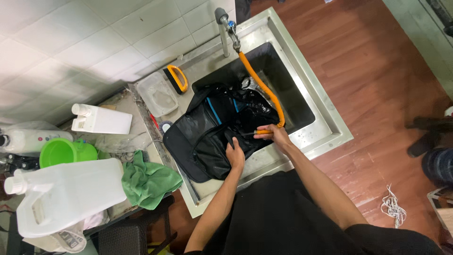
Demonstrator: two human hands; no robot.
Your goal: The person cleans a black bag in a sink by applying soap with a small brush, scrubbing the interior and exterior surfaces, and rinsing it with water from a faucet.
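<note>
Two hands busy: left hand (235, 155) flat, fingers together, on black fabric bag (214, 134); right hand (275, 134) fingers clamped on orange hose (264, 89). Could spray past steel sink (302, 101) rim toward 3 o'clock if hose slips.

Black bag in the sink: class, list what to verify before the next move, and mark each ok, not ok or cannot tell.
1. Left hand pressing on the black bag: ok.
2. Right hand gripping the orange hose end: ok.
3. Hose fixed to the tap: ok.
4. Water flowing: cannot tell.
5. Bag fully inside the sink: not ok, it overhangs the rim.
6. Scrub brush within reach: ok.
</note>
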